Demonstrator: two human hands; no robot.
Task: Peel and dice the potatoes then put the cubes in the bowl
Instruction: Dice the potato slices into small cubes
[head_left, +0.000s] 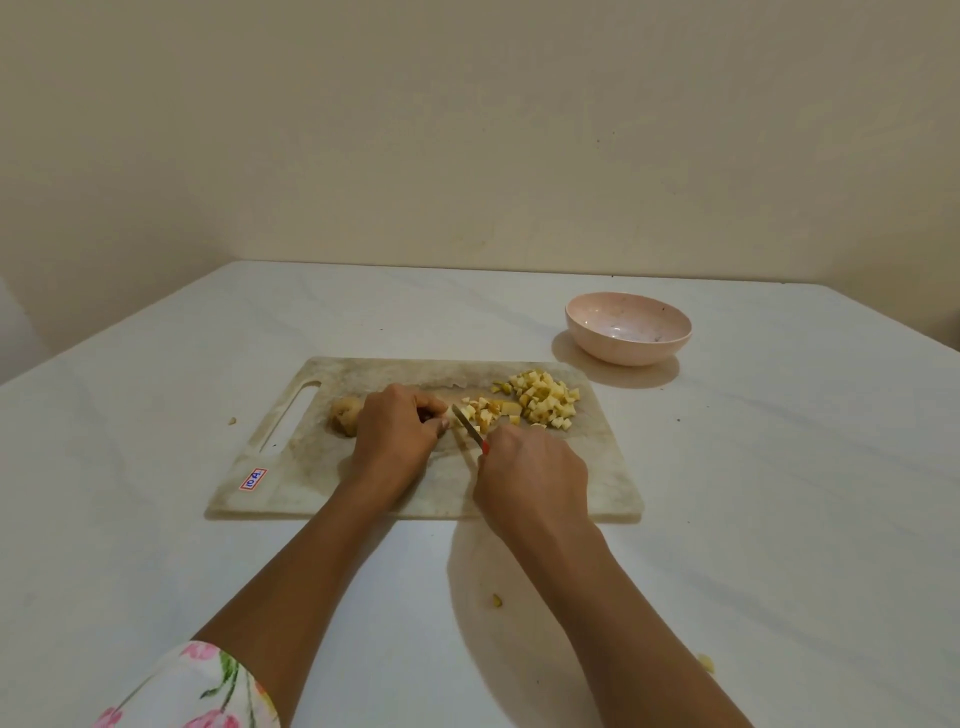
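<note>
A worn white cutting board (597, 467) lies on the table. My left hand (397, 434) pinches a potato piece, mostly hidden under its fingertips. My right hand (530, 480) grips a red-handled knife (467, 426), its blade angled down at that piece. Fresh cubes (485, 410) lie just right of the blade. A larger pile of potato cubes (545, 399) sits on the board's far right part. A whole brown potato (345, 414) rests on the board left of my left hand. The pink bowl (628, 328) stands past the board's right corner, with no cubes in it.
The board has a handle slot (291, 415) at its left end and a small label (253, 478). Scraps lie on the table at the near right (496, 601) and by the board's left (232, 421). A wall rises behind the table.
</note>
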